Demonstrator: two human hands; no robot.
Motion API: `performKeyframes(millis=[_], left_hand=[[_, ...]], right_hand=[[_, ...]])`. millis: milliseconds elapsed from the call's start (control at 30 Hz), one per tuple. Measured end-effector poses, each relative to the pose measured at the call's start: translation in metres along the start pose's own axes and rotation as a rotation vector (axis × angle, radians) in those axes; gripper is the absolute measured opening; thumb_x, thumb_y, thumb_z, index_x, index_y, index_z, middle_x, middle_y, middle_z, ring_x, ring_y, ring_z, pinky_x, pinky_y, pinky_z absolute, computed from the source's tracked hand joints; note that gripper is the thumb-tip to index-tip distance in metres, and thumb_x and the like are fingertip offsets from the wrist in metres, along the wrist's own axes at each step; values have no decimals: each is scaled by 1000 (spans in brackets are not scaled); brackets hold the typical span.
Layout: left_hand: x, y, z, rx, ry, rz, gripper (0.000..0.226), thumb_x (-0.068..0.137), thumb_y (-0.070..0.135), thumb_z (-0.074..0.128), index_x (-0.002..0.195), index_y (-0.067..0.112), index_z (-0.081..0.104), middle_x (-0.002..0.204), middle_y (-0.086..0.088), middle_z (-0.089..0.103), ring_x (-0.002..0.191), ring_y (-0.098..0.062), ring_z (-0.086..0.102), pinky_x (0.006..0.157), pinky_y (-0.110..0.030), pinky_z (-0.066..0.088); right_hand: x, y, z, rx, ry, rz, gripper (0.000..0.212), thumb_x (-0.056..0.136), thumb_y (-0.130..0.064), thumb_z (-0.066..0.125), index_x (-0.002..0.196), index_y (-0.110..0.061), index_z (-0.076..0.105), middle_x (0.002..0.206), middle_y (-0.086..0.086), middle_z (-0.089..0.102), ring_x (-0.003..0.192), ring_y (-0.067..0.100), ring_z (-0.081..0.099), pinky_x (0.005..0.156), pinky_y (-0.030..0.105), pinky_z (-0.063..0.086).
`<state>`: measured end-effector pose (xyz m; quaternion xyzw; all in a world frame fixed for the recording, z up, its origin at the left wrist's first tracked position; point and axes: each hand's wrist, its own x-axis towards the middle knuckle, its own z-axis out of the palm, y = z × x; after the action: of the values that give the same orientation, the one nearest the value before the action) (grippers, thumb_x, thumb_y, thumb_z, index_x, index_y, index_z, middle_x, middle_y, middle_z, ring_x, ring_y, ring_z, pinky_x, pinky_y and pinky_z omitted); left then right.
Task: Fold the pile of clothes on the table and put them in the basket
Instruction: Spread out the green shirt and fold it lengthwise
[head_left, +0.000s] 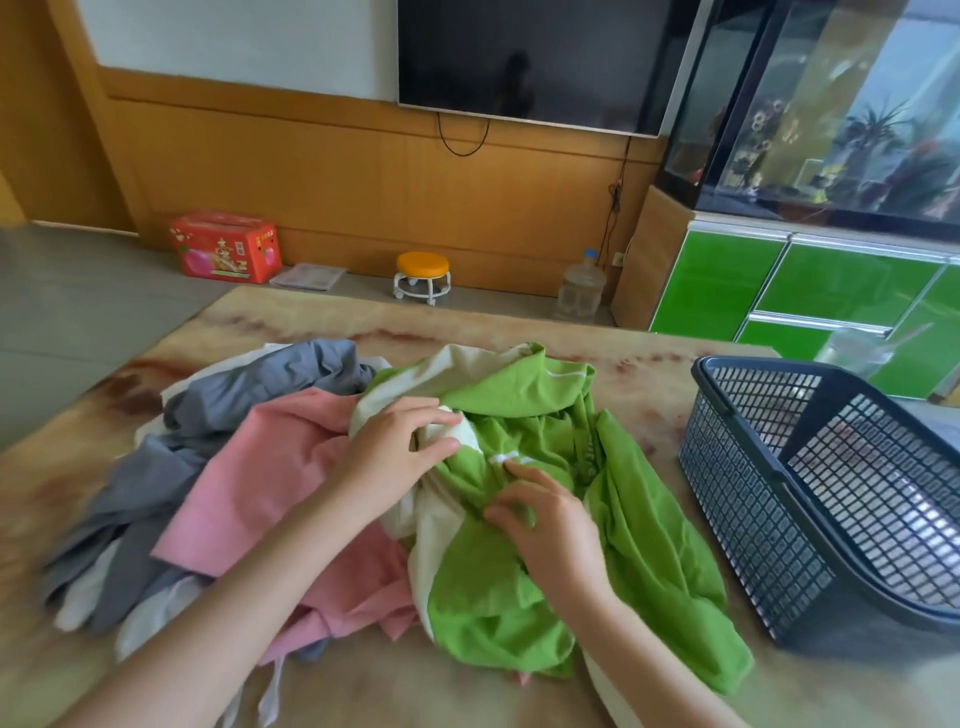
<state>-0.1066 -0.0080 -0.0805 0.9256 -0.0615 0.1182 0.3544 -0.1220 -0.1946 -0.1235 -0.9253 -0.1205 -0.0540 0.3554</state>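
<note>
Garment in hand: the green garment (639, 519), thin and limp with cream panels, lies crumpled under both hands at the centre of the bench (467, 691).
Long axis: roughly 11 to 5 o'clock, though the bunching makes this hard to judge.
Left hand (400, 452): pinches a cream fold at 10 o'clock.
Right hand (556, 530): fingers curled into green cloth; nearer the basket.
Basket (753, 519): rigid dark plastic mesh, at 3 o'clock, just beside the garment.
Pile: soft pink garment (270, 467) and grey garment (291, 374), at 9 o'clock.

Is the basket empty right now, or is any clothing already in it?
Empty. Only bare mesh shows inside the basket; the green garment and the rest of the pile lie on the table beside it.
</note>
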Motion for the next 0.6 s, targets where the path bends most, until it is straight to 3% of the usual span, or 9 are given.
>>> performKeyframes(millis=[133,200,267,333,433,533,600], left_hand=[[-15,7,-7,24,-28,6,37,92,28,56,129,28,55,139,11,47,121,3,40,75,11,18],[-20,10,-9,38,-66,-12,42,94,31,53,136,30,48,140,10,47,126,-4,42,74,12,20],[-22,12,-9,70,-111,-28,43,94,32,54,136,30,47,138,3,50,123,-15,49,80,0,31],[-23,10,-5,58,-148,-58,42,92,31,58,133,29,51,137,-1,52,125,-17,48,97,-18,35],[-25,8,1,34,-162,-64,41,89,31,61,130,26,55,139,1,50,129,-13,44,109,-27,31],[-28,15,7,4,-195,-48,45,89,33,61,132,27,53,138,4,50,125,-12,46,101,-22,32],[-31,21,15,-20,-238,-35,44,90,33,59,133,31,50,138,6,49,120,-15,51,99,-22,36]], right_hand=[[5,11,-33,133,220,103,5,85,-32,66,88,-31,70,88,-10,71,84,16,65,74,35,51],[6,26,-57,189,333,147,6,86,-25,64,86,-28,69,82,-5,70,80,20,65,75,40,52],[9,46,-78,201,390,199,10,88,-20,61,85,-27,67,81,-2,69,78,23,65,74,46,54],[10,62,-89,221,387,246,16,90,-16,58,81,-27,65,77,0,68,72,24,66,69,49,56],[3,71,-88,215,314,277,14,93,-13,55,92,-21,67,82,5,69,75,25,67,66,46,59],[-5,67,-79,325,250,262,20,94,-14,53,101,-28,65,100,8,70,84,20,68,68,40,59],[-13,59,-76,296,240,220,21,92,-32,56,112,-38,60,112,0,67,87,15,66,78,43,57]])
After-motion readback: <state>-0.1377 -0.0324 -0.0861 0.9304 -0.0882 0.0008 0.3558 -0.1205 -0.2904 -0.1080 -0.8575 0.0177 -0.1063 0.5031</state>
